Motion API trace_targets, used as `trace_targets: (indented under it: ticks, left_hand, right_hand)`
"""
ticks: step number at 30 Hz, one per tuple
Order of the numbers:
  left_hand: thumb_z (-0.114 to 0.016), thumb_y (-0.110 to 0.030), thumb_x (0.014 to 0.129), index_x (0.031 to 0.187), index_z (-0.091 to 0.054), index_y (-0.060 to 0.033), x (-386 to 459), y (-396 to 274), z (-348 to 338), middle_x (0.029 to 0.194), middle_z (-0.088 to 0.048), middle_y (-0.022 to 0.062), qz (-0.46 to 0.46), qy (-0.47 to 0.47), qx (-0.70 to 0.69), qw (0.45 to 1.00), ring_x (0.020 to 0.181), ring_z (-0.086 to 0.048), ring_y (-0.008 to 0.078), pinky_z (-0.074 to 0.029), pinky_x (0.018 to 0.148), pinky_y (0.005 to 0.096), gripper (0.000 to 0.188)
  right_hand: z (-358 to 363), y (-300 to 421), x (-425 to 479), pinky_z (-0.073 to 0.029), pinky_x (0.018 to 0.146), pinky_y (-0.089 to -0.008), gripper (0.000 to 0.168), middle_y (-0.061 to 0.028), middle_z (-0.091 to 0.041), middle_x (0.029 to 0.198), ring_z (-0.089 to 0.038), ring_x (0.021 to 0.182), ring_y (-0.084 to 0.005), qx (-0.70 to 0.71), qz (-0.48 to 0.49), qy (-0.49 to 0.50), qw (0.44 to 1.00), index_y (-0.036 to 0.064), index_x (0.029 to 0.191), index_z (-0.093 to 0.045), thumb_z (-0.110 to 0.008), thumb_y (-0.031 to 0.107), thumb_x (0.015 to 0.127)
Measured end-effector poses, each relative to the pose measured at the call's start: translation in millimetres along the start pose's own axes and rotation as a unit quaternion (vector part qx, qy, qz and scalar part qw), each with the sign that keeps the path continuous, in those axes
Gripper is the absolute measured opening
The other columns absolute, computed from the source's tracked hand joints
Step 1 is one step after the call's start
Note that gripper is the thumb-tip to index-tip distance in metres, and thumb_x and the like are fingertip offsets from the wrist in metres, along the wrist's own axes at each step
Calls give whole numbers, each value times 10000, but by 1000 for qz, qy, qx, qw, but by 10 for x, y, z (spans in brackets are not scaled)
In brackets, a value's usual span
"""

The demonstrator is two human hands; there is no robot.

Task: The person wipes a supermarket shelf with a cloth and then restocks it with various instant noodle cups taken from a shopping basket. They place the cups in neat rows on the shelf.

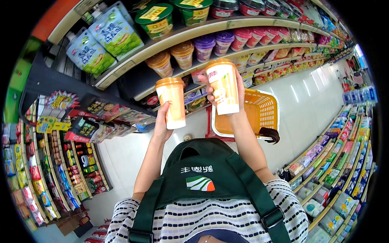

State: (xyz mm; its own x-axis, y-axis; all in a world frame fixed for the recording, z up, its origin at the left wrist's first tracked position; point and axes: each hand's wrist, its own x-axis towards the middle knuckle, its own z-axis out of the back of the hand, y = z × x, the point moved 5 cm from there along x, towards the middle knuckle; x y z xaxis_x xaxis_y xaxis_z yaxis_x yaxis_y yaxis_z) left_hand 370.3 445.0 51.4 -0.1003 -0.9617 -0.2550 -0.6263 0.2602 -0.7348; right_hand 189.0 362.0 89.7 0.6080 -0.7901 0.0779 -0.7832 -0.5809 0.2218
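My left hand [164,121] is closed around an orange-lidded paper drink cup [173,104], upright in front of the shelf. To its right and a little higher, my right hand [238,91] grips a second orange-lidded paper cup [223,88], with fingers showing at its left side. Behind the two held cups, a shelf row bears orange-lidded cups [183,56], purple-lidded cups [204,48] and pink-lidded cups [241,39]. Below my right hand, a yellow plastic basket [263,133] with a white rim stands partly hidden by my forearm.
Green instant-food tubs [156,22] and blue spouted pouches [91,54] fill the upper shelf. Hanging packets [91,127] jut out at the left. Stocked shelves [331,170] line the right side, others [57,170] the far left. A pale tiled floor [297,88] runs between them.
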Motion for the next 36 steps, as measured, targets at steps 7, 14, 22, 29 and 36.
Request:
trace_targets:
  ticks: [7,14,22,29,36]
  left_hand:
    - [-536,-348,919,1228,-459,6,-88,-169,245,1072,-606,109,-63,-66,58,994,912,-618,171,-490,819,306,476]
    - [-707,-377,793,1145,-534,52,96,-619,721,1024,-624,106,-149,-298,287,898,892,-597,153,-465,789,285,581]
    - [-739,-475,681,1152,-564,78,794,-1238,1318,1112,-618,208,-143,-444,375,801,1042,-595,285,-438,875,354,748]
    - [-673,-460,754,1280,-504,-81,1624,-1488,1670,1256,-566,137,-285,-413,513,696,1170,-520,304,-399,969,375,670]
    - [-663,-391,778,1294,-485,-63,2317,-1673,1842,1275,-550,141,-235,-350,623,659,1192,-500,294,-381,983,368,636]
  right_hand:
    - [-211,-405,189,-571,631,-396,672,-280,-543,1192,-648,764,-285,-56,-74,16,996,-15,1306,-418,-377,521,903]
    - [-61,-533,148,-511,870,-448,514,-203,-593,1131,-607,1003,-292,-165,-86,-116,976,-29,1268,-435,-564,243,852]
    - [-16,-657,117,-561,772,-419,588,-203,-591,1064,-628,929,-306,-205,-111,-158,960,-38,1271,-419,-600,353,870]
    - [-67,-628,100,-512,883,-469,560,-236,-548,1200,-603,1011,-341,-147,-71,-88,983,-38,1311,-385,-515,227,835]
    - [-119,-529,12,-477,927,-400,571,-115,-554,1201,-582,1064,-230,-244,17,-147,958,36,1346,-362,-578,100,821]
